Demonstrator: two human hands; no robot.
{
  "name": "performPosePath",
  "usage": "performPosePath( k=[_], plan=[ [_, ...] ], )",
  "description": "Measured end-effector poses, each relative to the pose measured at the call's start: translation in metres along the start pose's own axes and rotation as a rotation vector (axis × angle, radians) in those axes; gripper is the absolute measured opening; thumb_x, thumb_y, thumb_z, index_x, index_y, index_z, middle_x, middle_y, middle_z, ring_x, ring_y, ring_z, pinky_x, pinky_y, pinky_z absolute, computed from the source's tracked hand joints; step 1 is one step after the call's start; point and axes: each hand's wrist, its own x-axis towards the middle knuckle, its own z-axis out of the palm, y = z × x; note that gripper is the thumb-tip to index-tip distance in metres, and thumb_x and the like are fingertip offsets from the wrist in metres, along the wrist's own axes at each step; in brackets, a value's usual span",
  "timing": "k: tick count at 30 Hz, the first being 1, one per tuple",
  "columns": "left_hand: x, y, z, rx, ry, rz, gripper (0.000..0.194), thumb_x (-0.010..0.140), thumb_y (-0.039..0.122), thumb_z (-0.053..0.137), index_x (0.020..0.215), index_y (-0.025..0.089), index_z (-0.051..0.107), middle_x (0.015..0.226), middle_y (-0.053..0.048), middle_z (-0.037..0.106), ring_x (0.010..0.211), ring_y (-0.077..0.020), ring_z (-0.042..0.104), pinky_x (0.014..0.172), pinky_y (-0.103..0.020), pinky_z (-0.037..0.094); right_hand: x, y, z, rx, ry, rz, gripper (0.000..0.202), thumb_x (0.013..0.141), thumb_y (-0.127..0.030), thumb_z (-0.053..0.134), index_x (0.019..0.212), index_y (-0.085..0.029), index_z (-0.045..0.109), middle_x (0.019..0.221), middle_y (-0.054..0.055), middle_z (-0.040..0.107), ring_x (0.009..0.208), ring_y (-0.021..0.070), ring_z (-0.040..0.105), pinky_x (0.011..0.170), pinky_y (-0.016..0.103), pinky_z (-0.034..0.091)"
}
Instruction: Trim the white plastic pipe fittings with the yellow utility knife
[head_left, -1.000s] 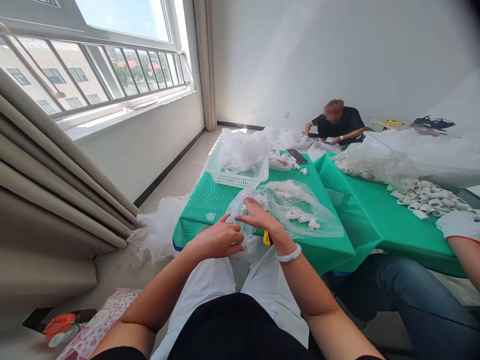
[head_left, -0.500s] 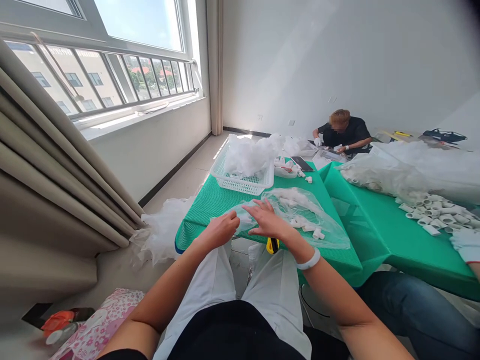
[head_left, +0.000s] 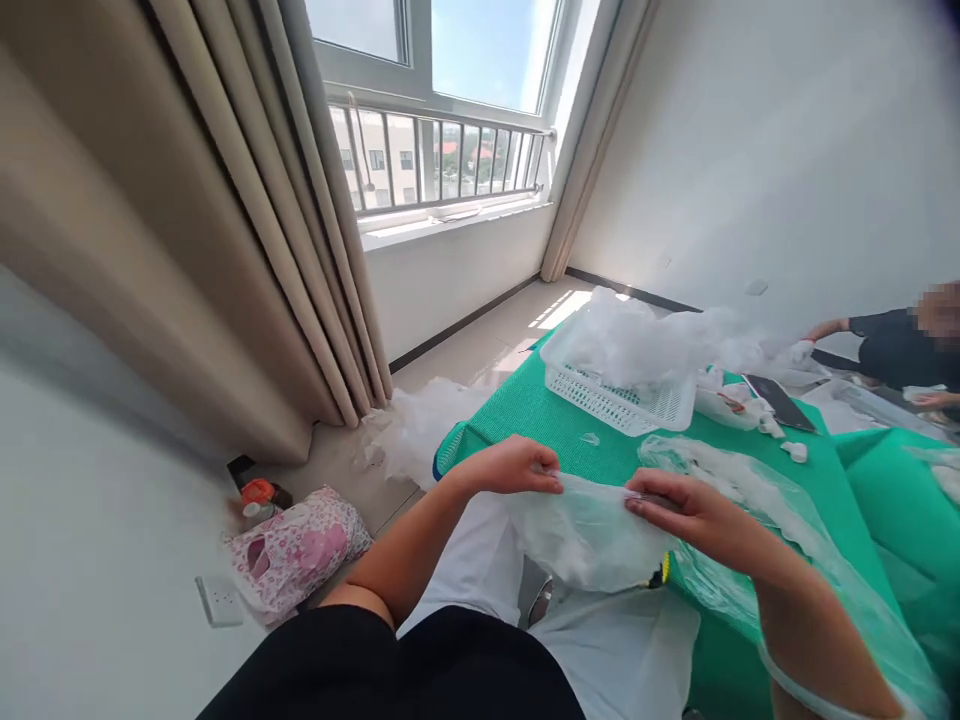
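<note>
A clear plastic bag [head_left: 589,535] hangs stretched between my two hands over my lap, at the near edge of the green-covered table [head_left: 495,418]. My left hand [head_left: 525,466] pinches its upper left edge, and my right hand [head_left: 671,503] pinches the upper right edge. Behind the lower right of the bag shows part of a yellow and black cutter [head_left: 661,571]. Under and beyond my right forearm, a larger clear plastic bag [head_left: 795,520] lies on the table. A small scrap of plastic [head_left: 590,438] rests on the green cover.
A white basket [head_left: 600,400] heaped with crumpled plastic stands at the table's far side. White pipe fittings [head_left: 793,452] and a dark flat device [head_left: 780,402] lie right of it. Another person [head_left: 892,355] sits at the far right. A floral bag [head_left: 300,550] is on the floor at left.
The view has turned left. My hands have taken hold of the small bag by its edge and stretched it between them, where before my right hand was spread above the table edge.
</note>
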Motion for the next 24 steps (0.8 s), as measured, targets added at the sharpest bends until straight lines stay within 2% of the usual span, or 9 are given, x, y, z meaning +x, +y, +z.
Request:
performPosePath(
  k=[3,6,8,11,14,15,18,21,24],
  plan=[
    [-0.013,-0.013,-0.023,0.277,0.28,-0.081,0.014,0.085,0.025,0.053,0.083,0.016,0.063,0.085,-0.003,0.062,0.083,-0.0151,0.053,0.076,-0.026,0.04,0.041,-0.009,0.006,-0.11,0.143,-0.096,0.03,0.083,-0.049,0.048,0.079,-0.023,0.064,0.073,0.005,0.062,0.066,0.0177,0.056,0.059,0.028,0.046],
    [-0.022,-0.038,-0.054,0.508,0.501,-0.15,0.018,0.088,0.024,0.047,0.087,0.018,0.064,0.095,-0.006,0.062,0.1,-0.0212,0.049,0.088,-0.035,0.039,0.103,-0.02,0.015,-0.241,0.358,-0.209,0.021,0.084,-0.037,0.048,0.084,-0.023,0.063,0.082,0.006,0.064,0.079,0.0212,0.057,0.073,0.034,0.047],
    [-0.025,-0.064,-0.071,0.602,0.598,-0.204,0.02,0.089,0.024,0.044,0.088,0.018,0.063,0.1,-0.007,0.061,0.108,-0.0237,0.045,0.091,-0.039,0.037,0.15,-0.024,0.023,-0.361,0.488,-0.297,0.019,0.085,-0.029,0.046,0.085,-0.021,0.063,0.087,0.009,0.064,0.09,0.0247,0.055,0.082,0.038,0.045],
    [-0.027,-0.112,-0.084,0.663,0.662,-0.311,0.022,0.089,0.02,0.042,0.09,0.018,0.063,0.108,-0.009,0.058,0.114,-0.0251,0.041,0.094,-0.041,0.035,0.217,-0.026,0.043,-0.531,0.499,-0.347,0.02,0.085,-0.02,0.045,0.09,-0.019,0.064,0.092,0.012,0.063,0.098,0.0273,0.05,0.087,0.041,0.042],
    [-0.03,-0.161,-0.072,0.589,0.591,-0.513,0.023,0.088,0.017,0.041,0.098,0.017,0.062,0.118,-0.012,0.054,0.12,-0.0258,0.037,0.097,-0.041,0.034,0.264,-0.019,0.073,-0.65,0.311,-0.305,0.022,0.084,-0.014,0.048,0.096,-0.018,0.065,0.1,0.013,0.063,0.107,0.0269,0.048,0.094,0.041,0.038],
    [-0.031,-0.175,-0.064,0.535,0.528,-0.609,0.023,0.087,0.017,0.043,0.102,0.017,0.06,0.121,-0.012,0.052,0.122,-0.0259,0.035,0.098,-0.041,0.033,0.274,-0.015,0.083,-0.672,0.241,-0.274,0.021,0.082,-0.013,0.051,0.098,-0.017,0.065,0.102,0.013,0.064,0.11,0.027,0.047,0.096,0.042,0.036],
    [-0.04,-0.205,-0.032,0.44,0.436,-0.746,0.03,0.074,0.021,0.065,0.103,0.015,0.059,0.117,-0.015,0.055,0.116,-0.0299,0.043,0.09,-0.042,0.04,0.285,-0.001,0.107,-0.687,0.136,-0.251,0.019,0.079,-0.017,0.06,0.097,-0.016,0.067,0.103,0.013,0.066,0.113,0.0283,0.048,0.097,0.044,0.036],
    [-0.049,-0.214,-0.004,0.363,0.378,-0.801,0.031,0.065,0.022,0.074,0.092,0.015,0.062,0.106,-0.013,0.06,0.108,-0.0292,0.05,0.084,-0.039,0.044,0.28,0.011,0.112,-0.679,0.1,-0.254,0.019,0.083,-0.021,0.057,0.097,-0.016,0.068,0.104,0.012,0.067,0.114,0.0281,0.049,0.097,0.043,0.038],
    [-0.049,-0.203,0.006,0.324,0.403,-0.796,0.023,0.073,0.024,0.067,0.094,0.015,0.063,0.107,-0.013,0.061,0.109,-0.0274,0.052,0.085,-0.037,0.045,0.269,0.015,0.101,-0.669,0.1,-0.224,0.021,0.085,-0.022,0.052,0.098,-0.016,0.068,0.102,0.012,0.067,0.111,0.0272,0.051,0.095,0.041,0.04]
  ],
)
